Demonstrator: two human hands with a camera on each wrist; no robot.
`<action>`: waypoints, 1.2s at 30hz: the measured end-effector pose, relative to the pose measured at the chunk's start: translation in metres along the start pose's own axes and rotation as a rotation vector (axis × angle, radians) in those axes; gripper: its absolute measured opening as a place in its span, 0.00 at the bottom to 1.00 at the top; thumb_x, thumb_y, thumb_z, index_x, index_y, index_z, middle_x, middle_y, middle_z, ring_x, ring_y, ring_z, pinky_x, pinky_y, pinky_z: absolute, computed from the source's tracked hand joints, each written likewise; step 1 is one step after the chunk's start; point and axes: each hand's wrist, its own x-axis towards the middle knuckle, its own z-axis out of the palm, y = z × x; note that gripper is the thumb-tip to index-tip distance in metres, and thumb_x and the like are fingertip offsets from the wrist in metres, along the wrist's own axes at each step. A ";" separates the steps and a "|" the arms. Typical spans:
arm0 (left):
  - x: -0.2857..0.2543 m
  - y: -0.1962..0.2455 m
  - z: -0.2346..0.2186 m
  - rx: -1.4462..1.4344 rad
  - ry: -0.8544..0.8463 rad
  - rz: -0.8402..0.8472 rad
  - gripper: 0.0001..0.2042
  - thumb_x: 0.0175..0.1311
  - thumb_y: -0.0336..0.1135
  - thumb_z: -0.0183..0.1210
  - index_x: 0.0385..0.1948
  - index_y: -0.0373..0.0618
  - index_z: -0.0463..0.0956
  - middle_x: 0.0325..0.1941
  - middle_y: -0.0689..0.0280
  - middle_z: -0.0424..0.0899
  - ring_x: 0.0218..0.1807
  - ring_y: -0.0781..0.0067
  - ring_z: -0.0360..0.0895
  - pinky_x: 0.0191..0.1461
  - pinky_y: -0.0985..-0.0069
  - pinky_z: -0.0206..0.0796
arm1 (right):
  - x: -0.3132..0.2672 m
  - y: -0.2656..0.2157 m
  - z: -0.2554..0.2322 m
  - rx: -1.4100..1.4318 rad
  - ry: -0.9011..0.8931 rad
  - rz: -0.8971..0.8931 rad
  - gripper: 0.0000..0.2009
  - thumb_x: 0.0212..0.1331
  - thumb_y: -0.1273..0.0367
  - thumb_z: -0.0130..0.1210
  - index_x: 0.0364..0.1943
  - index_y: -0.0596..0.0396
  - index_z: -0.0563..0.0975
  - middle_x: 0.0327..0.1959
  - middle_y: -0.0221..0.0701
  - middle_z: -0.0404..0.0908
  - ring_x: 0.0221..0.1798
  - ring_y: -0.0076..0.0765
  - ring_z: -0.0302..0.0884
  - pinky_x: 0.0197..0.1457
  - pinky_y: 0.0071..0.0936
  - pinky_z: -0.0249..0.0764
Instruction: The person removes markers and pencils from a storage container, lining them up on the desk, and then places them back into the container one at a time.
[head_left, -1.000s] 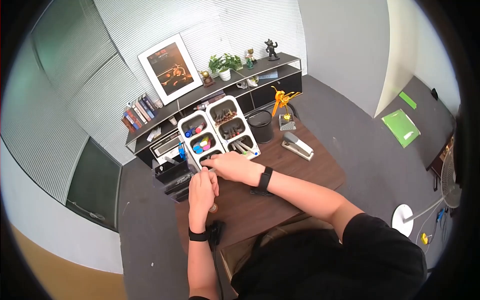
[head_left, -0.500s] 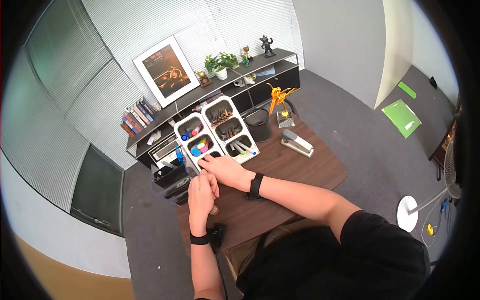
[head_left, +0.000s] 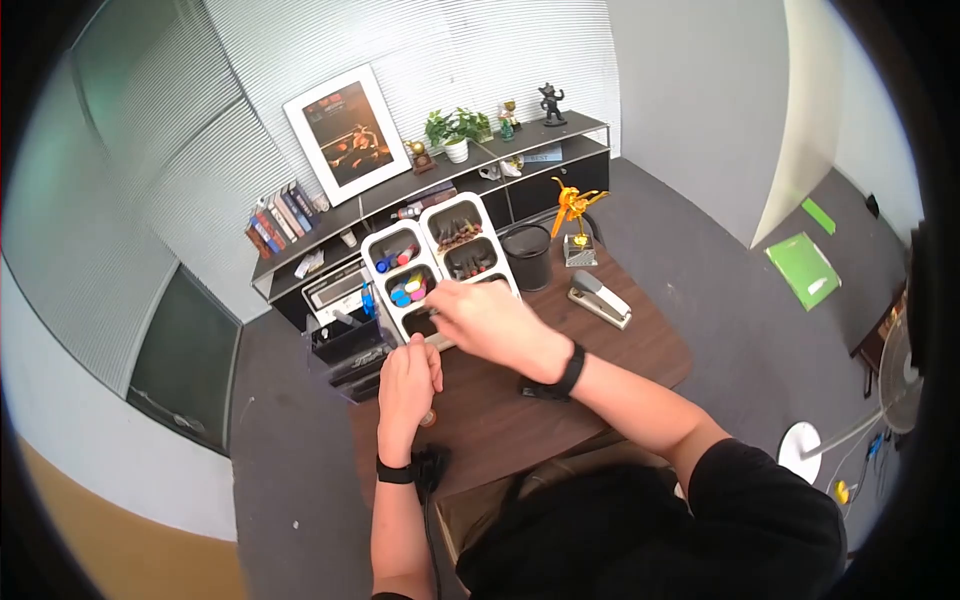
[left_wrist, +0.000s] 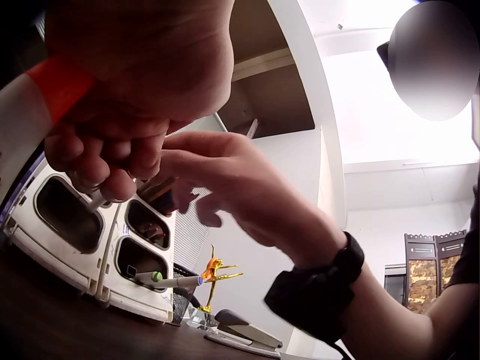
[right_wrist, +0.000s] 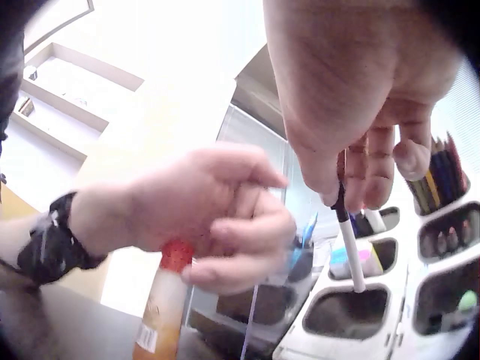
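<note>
My right hand (head_left: 495, 325) pinches a white-barrelled pen (right_wrist: 350, 247) with a black upper end. Its lower tip overlaps the rear rim of the front left compartment of a white desk organizer (right_wrist: 397, 304). Beside the organizer's near left corner, my left hand (head_left: 405, 380) hangs with loosely curled fingers. Nothing shows between them in the right wrist view. A bottle with an orange cap (right_wrist: 159, 307) stands by the left hand. Bright highlighters (head_left: 409, 291) lie in the compartment behind. White markers (left_wrist: 169, 281) with green and blue ends lie in the right column's front compartment.
A dark file holder (head_left: 350, 350) stands left of the organizer. To its right are a black mesh pen cup (head_left: 527, 257), a golden figurine (head_left: 574, 212) and a stapler (head_left: 600, 298) on the brown table (head_left: 640, 345). Behind is a low shelf with books (head_left: 285, 218).
My right hand has lifted from the organizer's front left compartment and shifted to the right, holding the pen. The left hand has stayed almost in place.
</note>
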 end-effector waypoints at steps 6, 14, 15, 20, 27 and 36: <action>0.000 0.007 -0.001 0.058 0.040 0.009 0.35 0.88 0.47 0.32 0.14 0.41 0.71 0.13 0.60 0.77 0.22 0.55 0.79 0.38 0.61 0.73 | -0.011 0.010 -0.047 -0.040 -0.050 0.070 0.07 0.67 0.70 0.66 0.45 0.55 0.84 0.40 0.37 0.87 0.39 0.54 0.89 0.41 0.48 0.84; 0.002 -0.004 0.006 0.167 0.101 0.077 0.31 0.87 0.42 0.43 0.20 0.32 0.79 0.24 0.41 0.84 0.32 0.33 0.84 0.46 0.42 0.76 | -0.023 0.026 -0.009 -0.141 -0.152 0.058 0.08 0.66 0.68 0.69 0.45 0.55 0.87 0.42 0.35 0.89 0.39 0.53 0.90 0.41 0.46 0.86; 0.002 -0.004 0.009 0.171 0.126 0.042 0.33 0.87 0.45 0.36 0.14 0.40 0.73 0.13 0.59 0.78 0.25 0.48 0.81 0.45 0.55 0.76 | -0.022 0.023 -0.010 -0.109 -0.128 0.064 0.08 0.67 0.68 0.68 0.46 0.54 0.87 0.42 0.36 0.89 0.38 0.53 0.90 0.41 0.46 0.86; -0.002 0.004 0.005 0.181 0.164 0.111 0.32 0.86 0.43 0.38 0.16 0.37 0.73 0.15 0.54 0.78 0.27 0.43 0.82 0.44 0.50 0.75 | -0.018 0.012 -0.025 -0.103 -0.079 0.140 0.09 0.65 0.71 0.70 0.47 0.54 0.87 0.41 0.35 0.89 0.32 0.47 0.89 0.37 0.42 0.83; -0.005 0.008 0.003 0.181 0.148 0.079 0.28 0.86 0.41 0.43 0.25 0.30 0.79 0.28 0.39 0.84 0.38 0.30 0.84 0.48 0.41 0.75 | -0.023 0.026 -0.008 -0.137 -0.156 0.046 0.09 0.65 0.72 0.71 0.48 0.56 0.89 0.40 0.37 0.90 0.32 0.45 0.87 0.39 0.39 0.84; -0.005 0.014 -0.001 0.169 0.108 0.049 0.29 0.86 0.43 0.43 0.24 0.28 0.78 0.28 0.38 0.83 0.37 0.29 0.83 0.47 0.42 0.75 | -0.030 0.046 0.007 -0.322 -0.187 -0.009 0.10 0.63 0.74 0.69 0.47 0.53 0.89 0.41 0.29 0.82 0.52 0.41 0.82 0.46 0.41 0.86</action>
